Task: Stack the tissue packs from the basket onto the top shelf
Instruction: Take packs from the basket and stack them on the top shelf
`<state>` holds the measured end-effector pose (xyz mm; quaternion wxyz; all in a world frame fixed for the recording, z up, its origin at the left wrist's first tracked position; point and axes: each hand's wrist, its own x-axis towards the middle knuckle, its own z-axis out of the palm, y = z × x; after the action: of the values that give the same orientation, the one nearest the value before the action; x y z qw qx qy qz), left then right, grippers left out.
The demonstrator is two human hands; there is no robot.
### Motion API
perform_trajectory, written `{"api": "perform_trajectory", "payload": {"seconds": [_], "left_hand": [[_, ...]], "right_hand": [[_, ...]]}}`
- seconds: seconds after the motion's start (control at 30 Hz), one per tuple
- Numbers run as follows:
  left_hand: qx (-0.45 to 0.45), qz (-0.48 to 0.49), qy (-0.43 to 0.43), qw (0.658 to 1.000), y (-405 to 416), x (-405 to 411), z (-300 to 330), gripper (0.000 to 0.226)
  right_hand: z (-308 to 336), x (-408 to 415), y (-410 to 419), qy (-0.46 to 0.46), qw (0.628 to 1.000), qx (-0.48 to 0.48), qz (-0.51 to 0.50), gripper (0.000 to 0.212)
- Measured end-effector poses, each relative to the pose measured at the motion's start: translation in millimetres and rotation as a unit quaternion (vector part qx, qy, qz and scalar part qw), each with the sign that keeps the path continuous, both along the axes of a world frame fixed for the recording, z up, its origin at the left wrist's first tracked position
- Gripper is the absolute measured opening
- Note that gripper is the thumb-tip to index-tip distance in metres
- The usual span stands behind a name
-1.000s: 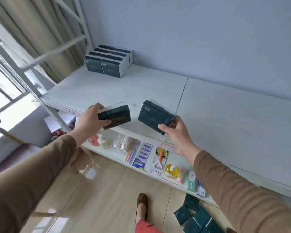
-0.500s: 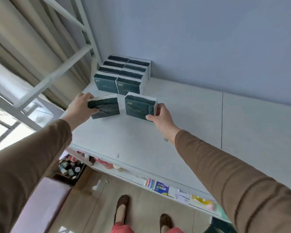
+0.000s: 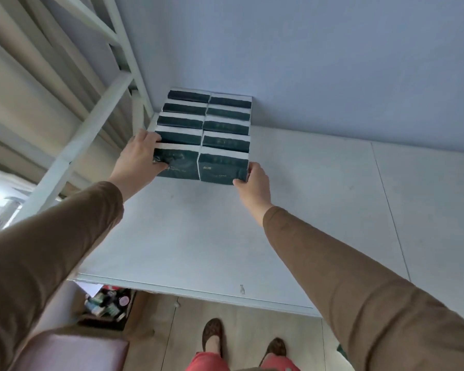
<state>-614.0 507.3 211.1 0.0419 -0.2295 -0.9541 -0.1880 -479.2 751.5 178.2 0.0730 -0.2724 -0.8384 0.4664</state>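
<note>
Both hands are now pressing their tissue packs against the front of the stack, having carried them in from mid-shelf.

Head view: left hand (image 3: pixel 138 159) is gripping the left pack (image 3: pixel 176 164), thumb on its face and fingers over its top; right hand (image 3: pixel 255 180) is pinching the right pack (image 3: pixel 221 168) at its right end. Both packs are sitting side by side, touching the stacked packs (image 3: pixel 206 116) in the back left corner of the white top shelf (image 3: pixel 306 210). A blue wall (image 3: pixel 306 62) is rising behind; a box of small items (image 3: pixel 106 303) is standing on the wooden floor (image 3: pixel 252 317) below.
</note>
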Motion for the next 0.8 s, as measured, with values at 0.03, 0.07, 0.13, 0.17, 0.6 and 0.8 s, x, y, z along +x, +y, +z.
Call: {"api": "perform_trajectory", "payload": {"seconds": [0.03,0.07,0.13,0.17,0.6,0.8], "left_hand": [[-0.006,-0.007,0.012,1.0,-1,0,-2,0.059],[-0.012,-0.014,0.024,1.0,-2,-1,-3,0.06],[-0.031,-0.026,0.054,0.998,-2,-1,-5,0.056],[-0.042,-0.025,0.069,0.996,-1,-2,-5,0.055],[-0.025,-0.019,0.123,0.992,55,97,-7,0.064],[-0.011,-0.083,0.036,0.996,127,199,-18,0.059]], "right_hand": [[0,1,-5,0.006,1.0,-0.011,-0.018,0.037],[0,2,-10,0.011,0.999,-0.017,-0.031,0.043],[0,2,-14,0.016,0.999,-0.013,-0.036,0.049],[0,1,-14,0.014,0.999,-0.006,-0.034,0.047],[9,81,39,-0.034,0.996,0.075,0.02,0.051],[13,188,106,-0.011,0.991,0.125,0.041,0.039]]}}
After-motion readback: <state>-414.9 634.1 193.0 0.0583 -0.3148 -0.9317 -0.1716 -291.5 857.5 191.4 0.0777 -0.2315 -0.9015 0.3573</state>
